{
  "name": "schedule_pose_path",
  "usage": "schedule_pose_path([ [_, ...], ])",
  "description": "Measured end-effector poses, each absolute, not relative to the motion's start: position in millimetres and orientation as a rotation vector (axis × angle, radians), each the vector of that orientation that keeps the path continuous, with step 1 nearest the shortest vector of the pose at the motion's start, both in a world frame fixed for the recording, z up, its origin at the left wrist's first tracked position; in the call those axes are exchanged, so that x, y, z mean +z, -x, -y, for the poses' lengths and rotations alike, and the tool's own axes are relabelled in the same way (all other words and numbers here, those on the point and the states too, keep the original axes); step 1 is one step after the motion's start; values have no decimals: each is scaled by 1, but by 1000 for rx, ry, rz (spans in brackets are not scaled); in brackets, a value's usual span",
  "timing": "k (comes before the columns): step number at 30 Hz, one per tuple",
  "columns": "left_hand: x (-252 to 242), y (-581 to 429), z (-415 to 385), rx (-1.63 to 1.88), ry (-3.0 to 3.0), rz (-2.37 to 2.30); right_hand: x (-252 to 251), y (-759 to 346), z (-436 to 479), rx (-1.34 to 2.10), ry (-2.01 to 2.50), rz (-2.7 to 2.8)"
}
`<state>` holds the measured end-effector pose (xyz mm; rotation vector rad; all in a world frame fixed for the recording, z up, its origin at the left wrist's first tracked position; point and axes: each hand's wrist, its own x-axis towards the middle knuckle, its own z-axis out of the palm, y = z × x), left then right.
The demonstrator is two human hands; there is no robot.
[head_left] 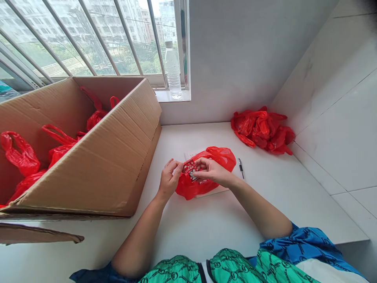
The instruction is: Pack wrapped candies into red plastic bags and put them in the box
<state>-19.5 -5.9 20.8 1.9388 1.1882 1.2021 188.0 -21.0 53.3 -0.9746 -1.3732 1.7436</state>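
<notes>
Your right hand [217, 171] pinches one small, red, printed packet [189, 166]; your left hand [170, 179] meets its left edge, though I cannot tell whether those fingers grip it. One translucent red plastic bag [225, 155] spreads beneath your grip. One slim black-and-silver pen [241, 168] lies to its right, one big brown cardboard box [118, 169] to its left, holding at least three knotted red plastic bags [60, 152]. Beyond are one crumpled red plastic heap [263, 129], rightward, and one clear ribbed bottle [172, 72].

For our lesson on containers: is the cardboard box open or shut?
Open: looking into the cardboard box, we see its inside walls and red plastic bags within.
</notes>
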Motion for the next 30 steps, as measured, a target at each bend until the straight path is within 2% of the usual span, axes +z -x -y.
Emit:
schedule_pose_path([
  [15, 17, 18, 10, 1147, -2116, -1177, 53, -190, 21, 1757, 925, 1473],
  [20, 15, 15, 10, 1108, -2106, -1158, 60, -202, 18, 1670, 949, 1666],
  [23, 21, 18, 10, 1123, -2105, -1159, 66, -214, 17, 1478, 1054, 1893],
  [27, 38, 29, 18, 1230, -2157, -1234, 82, -231, 24, 852, 1429, 2006],
  [30, 51, 37, 35, 1286, -2247, -1349, 100, -244, 36, 596, 1489, 1991],
])
